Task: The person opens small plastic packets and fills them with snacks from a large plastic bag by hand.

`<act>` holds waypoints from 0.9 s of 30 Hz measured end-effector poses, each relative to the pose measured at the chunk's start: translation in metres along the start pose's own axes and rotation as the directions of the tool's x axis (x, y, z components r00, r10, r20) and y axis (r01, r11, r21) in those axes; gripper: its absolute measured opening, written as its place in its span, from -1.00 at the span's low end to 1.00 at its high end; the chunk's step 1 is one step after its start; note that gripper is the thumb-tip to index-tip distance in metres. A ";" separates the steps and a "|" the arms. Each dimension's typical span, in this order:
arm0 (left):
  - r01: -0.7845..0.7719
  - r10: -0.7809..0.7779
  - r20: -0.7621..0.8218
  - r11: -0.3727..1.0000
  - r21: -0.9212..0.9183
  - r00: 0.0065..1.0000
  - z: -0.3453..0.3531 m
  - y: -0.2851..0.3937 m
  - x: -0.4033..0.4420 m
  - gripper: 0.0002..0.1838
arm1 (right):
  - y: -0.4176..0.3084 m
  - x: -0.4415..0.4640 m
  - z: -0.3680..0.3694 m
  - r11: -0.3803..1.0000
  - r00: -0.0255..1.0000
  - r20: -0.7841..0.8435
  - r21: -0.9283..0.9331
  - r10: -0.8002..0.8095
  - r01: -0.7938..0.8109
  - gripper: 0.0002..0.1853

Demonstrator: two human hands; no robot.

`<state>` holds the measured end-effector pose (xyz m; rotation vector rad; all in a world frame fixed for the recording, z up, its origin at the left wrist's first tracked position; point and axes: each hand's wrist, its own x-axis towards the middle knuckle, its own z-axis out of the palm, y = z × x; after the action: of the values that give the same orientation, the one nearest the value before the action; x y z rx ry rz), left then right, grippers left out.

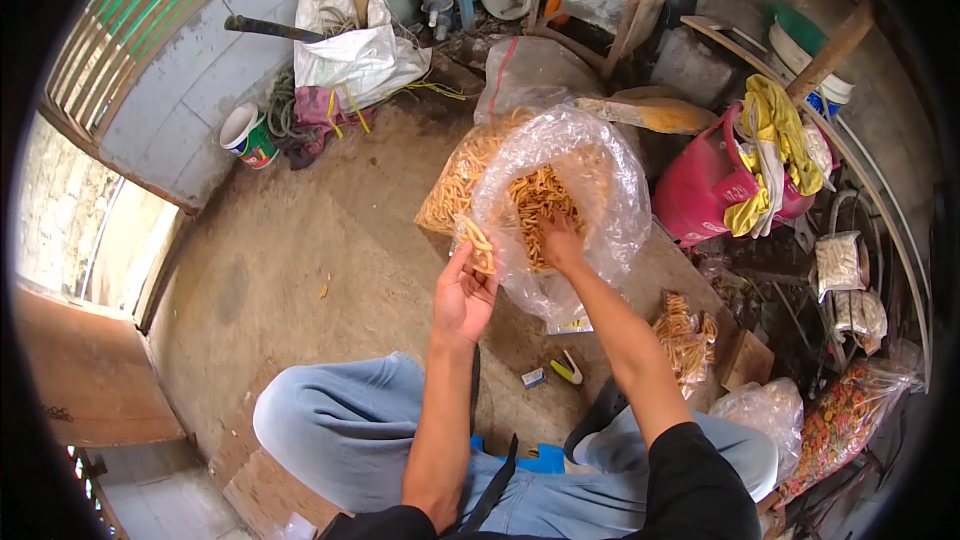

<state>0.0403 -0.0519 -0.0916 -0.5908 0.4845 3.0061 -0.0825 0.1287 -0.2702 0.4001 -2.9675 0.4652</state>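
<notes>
In front of me a large clear plastic bag (620, 175) stands with its mouth rolled open, full of brown stick-shaped snacks (540, 205). My right hand (560, 240) is down inside it among the sticks, its fingers mostly hidden. Just left of the bag's mouth, my left hand (466, 290) is closed around a small clear packet (478, 245) with several snack sticks in it. On the floor between my legs and the bag lie a green stapler (568, 368) and a small blue-and-white box (533, 378).
Filled snack packets (685, 345) are piled to the right, beside a wooden block (747, 360). A pink gas cylinder (700, 180) draped with yellow cloth stands at the right. A paint bucket (248, 135) and a white sack (355, 60) are at the back left.
</notes>
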 end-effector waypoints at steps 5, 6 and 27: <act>0.001 -0.001 0.000 1.000 -0.016 1.000 -0.006 0.001 0.007 -0.69 | 0.016 0.015 0.013 0.997 0.990 0.113 0.016 -0.078 0.077 -0.66; 0.000 0.000 0.007 1.000 -0.020 1.000 -0.007 0.001 0.008 -0.69 | 0.020 0.019 0.015 0.993 0.985 0.134 0.062 -0.109 0.102 -0.72; -0.011 0.011 -0.001 0.999 -0.047 1.000 -0.004 0.002 0.004 -0.70 | 0.029 0.023 -0.034 0.225 0.793 0.602 0.763 0.093 -0.605 -0.79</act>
<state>0.0377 -0.0551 -0.0962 -0.5947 0.4193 3.0356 -0.1104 0.1606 -0.2433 -0.2423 -2.6762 2.5780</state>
